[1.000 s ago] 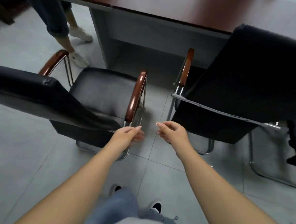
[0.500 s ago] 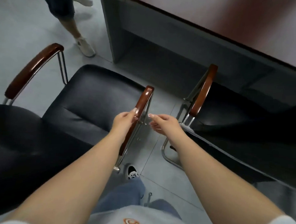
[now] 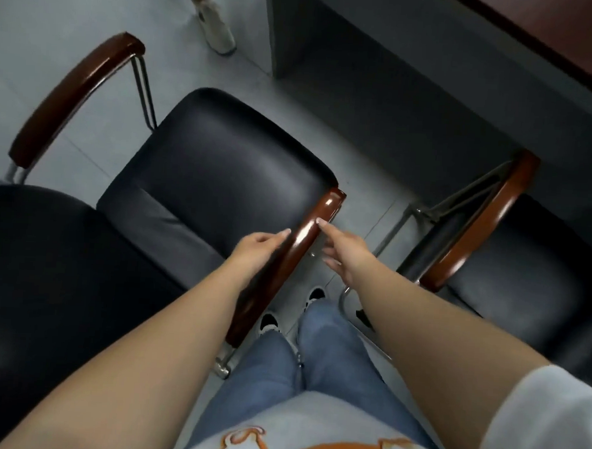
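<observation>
A black padded chair [image 3: 215, 172] with chrome frame stands below me, its seat facing the desk. Its right wooden armrest [image 3: 308, 232] runs between my two hands. My left hand [image 3: 255, 248] lies against the armrest's inner side with fingers straight. My right hand [image 3: 343, 251] reaches from the outer side, fingers extended, one fingertip touching the armrest's top. Neither hand holds anything. The chair's left wooden armrest [image 3: 71, 92] curves at the upper left.
A second black chair [image 3: 511, 273] with a wooden armrest [image 3: 483, 220] stands close on the right. A grey desk [image 3: 382, 57] with a reddish top lies ahead. Another person's foot [image 3: 217, 28] is at the top. My legs in jeans stand between the chairs.
I have moved closer and look down more steeply. Both hands have spread apart to either side of the armrest, fingers straightened; the right fingertip now touches it.
</observation>
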Available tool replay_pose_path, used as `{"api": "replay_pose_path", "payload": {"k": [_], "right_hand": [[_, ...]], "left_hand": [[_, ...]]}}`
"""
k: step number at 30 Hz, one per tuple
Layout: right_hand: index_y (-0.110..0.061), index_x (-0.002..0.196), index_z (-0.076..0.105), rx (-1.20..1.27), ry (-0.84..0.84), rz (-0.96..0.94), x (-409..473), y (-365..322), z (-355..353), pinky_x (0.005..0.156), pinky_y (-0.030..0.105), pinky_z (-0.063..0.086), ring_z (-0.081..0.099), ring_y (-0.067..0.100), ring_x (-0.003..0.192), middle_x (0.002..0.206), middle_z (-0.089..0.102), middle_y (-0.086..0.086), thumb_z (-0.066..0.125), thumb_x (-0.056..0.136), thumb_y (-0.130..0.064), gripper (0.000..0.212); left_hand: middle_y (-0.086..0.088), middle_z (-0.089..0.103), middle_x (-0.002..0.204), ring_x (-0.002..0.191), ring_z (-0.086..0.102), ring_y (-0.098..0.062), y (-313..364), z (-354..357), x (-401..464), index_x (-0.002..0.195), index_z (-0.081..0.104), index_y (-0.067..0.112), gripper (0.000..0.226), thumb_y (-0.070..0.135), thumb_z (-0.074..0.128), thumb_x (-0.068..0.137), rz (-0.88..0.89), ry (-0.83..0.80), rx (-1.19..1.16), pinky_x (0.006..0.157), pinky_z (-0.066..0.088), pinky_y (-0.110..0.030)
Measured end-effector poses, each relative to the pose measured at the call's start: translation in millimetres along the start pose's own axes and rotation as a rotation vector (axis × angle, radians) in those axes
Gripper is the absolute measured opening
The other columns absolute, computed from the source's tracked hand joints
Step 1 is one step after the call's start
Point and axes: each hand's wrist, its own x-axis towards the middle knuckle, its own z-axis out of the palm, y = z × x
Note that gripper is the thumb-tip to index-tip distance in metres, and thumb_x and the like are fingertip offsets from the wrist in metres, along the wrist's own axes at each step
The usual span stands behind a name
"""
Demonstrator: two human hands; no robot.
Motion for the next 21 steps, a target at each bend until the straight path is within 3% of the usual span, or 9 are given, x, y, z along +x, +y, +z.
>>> {"api": "replay_pose_path", "payload": {"k": [2,5,8,12,21], "right_hand": [[-0.009,0.114,0.056,0.051,-0.033,0.043,15.4,-7.4,2.9,0.094,0.026,0.045,0.055,0.014,0.101,0.100,0.058,0.000,0.064,0.084,-0.042,0.045],[-0.008,0.117,0.057,0.210,-0.087,0.101,33.4,-15.1,9.4,0.096,0.029,0.047,0.062,0.017,0.103,0.113,0.066,0.005,0.068,0.080,-0.042,0.051],[-0.009,0.104,0.060,0.357,-0.127,0.148,44.6,-19.6,12.0,0.077,0.029,0.054,0.065,0.019,0.086,0.102,0.067,0.007,0.067,0.082,-0.038,0.037],[-0.008,0.102,0.060,0.324,-0.105,0.172,47.3,-19.5,12.4,0.069,0.029,0.054,0.065,0.019,0.078,0.090,0.067,0.008,0.067,0.083,-0.032,0.032],[-0.008,0.091,0.061,0.294,-0.082,0.175,48.5,-24.1,9.7,0.073,0.030,0.053,0.066,0.020,0.082,0.089,0.068,0.009,0.068,0.083,-0.029,0.024]], "left_hand": [[-0.001,0.066,0.104,0.092,0.059,-0.014,-3.5,2.6,9.3,0.107,0.066,0.014,0.046,0.052,0.057,0.084,-0.068,-0.032,0.000,0.083,0.043,-0.025],[-0.005,0.070,0.085,0.076,0.065,-0.020,-8.5,9.7,18.2,0.096,0.070,0.014,0.050,0.059,0.056,0.081,-0.156,-0.113,-0.023,0.080,0.052,-0.030],[-0.002,0.066,0.066,0.062,0.061,-0.016,-8.4,13.5,22.1,0.077,0.069,0.016,0.048,0.062,0.056,0.079,-0.199,-0.116,-0.023,0.067,0.050,-0.026],[-0.005,0.066,0.067,0.059,0.060,-0.016,-9.9,12.4,25.8,0.077,0.069,0.011,0.050,0.060,0.060,0.077,-0.199,-0.116,-0.070,0.065,0.050,-0.026],[-0.005,0.063,0.069,0.061,0.056,-0.015,-5.2,15.8,24.8,0.076,0.067,0.012,0.044,0.055,0.058,0.082,-0.197,-0.116,-0.118,0.062,0.045,-0.024]]}}
